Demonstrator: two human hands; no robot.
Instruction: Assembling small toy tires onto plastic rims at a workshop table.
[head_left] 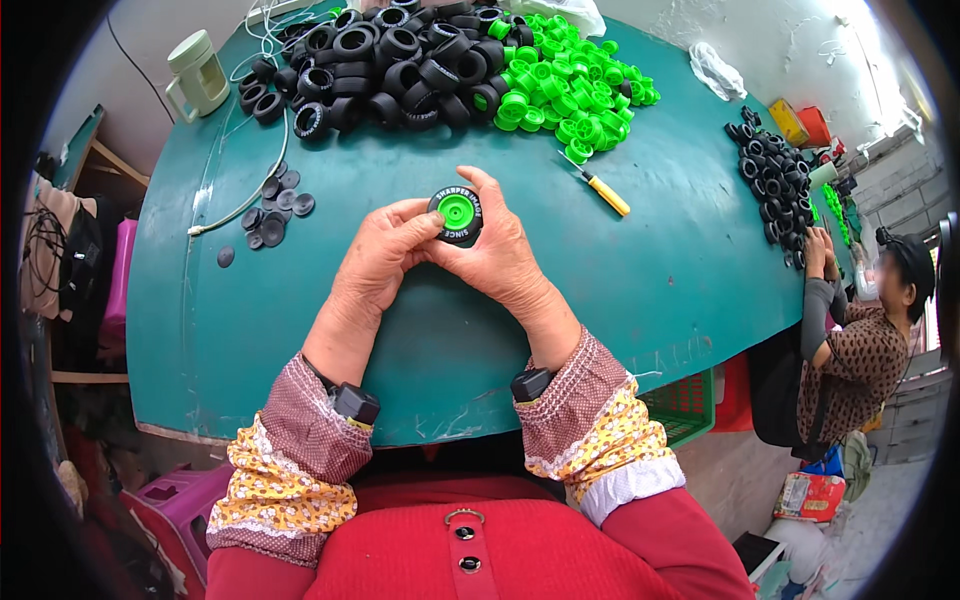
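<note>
Between my two hands, just above the green tabletop point(480, 340), is a toy wheel point(458, 213), a black tire with a bright green hub seated in it. My left hand point(385, 250) pinches its left side, with the thumb on the tire's edge. My right hand point(500, 250) curves round the right side, thumb below and index finger above. Beyond my hands lies a heap of black tires point(400, 75), and beside it to the right a heap of green wheel hubs point(570, 85). A yellow-handled screwdriver point(598, 186) lies to the right of my hands.
Several black discs point(272, 215) and a white cable point(255, 190) lie on the left. A pale lidded jug point(197, 75) stands at the far left. At the right, another person point(860, 330) handles more black tires point(775, 180). A green crate point(685, 405) is below the table's right edge.
</note>
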